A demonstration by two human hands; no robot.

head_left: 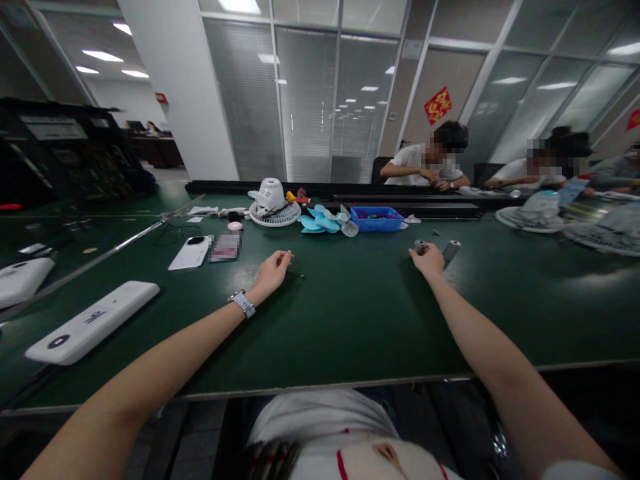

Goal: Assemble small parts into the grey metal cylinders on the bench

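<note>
My left hand [273, 272], with a watch [243, 303] on the wrist, rests on the green table [350, 313]; its fingertips are pinched on something too small to name. A tiny dark speck [303, 275] lies just right of it. My right hand [428, 259] reaches further out and closes on a small grey cylindrical part [421, 247]. A second dark grey cylinder [451, 251] lies right beside it. Beyond the hands are a white fan grille and motor housing [273, 203], light blue fan blades [324, 220] and a blue tray [377, 218].
A white phone [191, 253] and a small card [225, 247] lie left of centre. Two long white devices [93, 323] sit at the left. Across the table, other people work over fan parts [530, 219]. The table's near edge [320, 385] runs under my forearms.
</note>
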